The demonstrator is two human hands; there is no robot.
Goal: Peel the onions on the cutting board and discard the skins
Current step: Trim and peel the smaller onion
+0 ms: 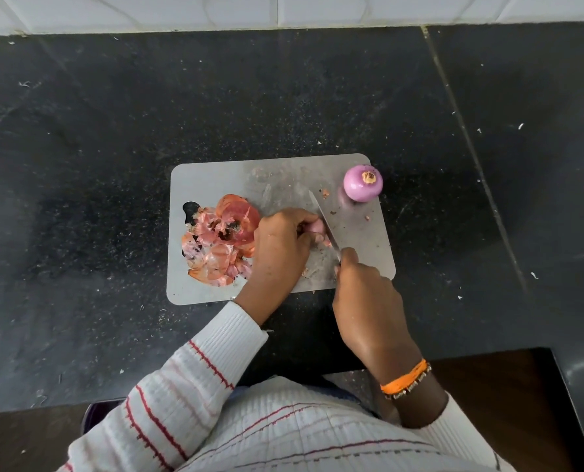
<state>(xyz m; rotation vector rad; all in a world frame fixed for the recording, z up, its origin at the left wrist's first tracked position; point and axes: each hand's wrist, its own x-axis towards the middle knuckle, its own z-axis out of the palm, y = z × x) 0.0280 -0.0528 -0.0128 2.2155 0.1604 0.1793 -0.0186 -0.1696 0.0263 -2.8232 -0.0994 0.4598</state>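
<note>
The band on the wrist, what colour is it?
Orange, on the right hand's wristband, head view.

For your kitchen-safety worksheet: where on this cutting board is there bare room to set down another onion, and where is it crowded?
Free: the cutting board's far-left corner, above the skins. Crowded: the middle, where the left hand holds an onion against the knife, and the far-right corner with the peeled onion.

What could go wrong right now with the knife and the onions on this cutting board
The knife blade runs right beside the left hand fingertips holding the small onion, so a slip could cut them. The peeled onion sits at the cutting board far right corner and might roll onto the counter. The skins piled under the left wrist could scatter.
</note>
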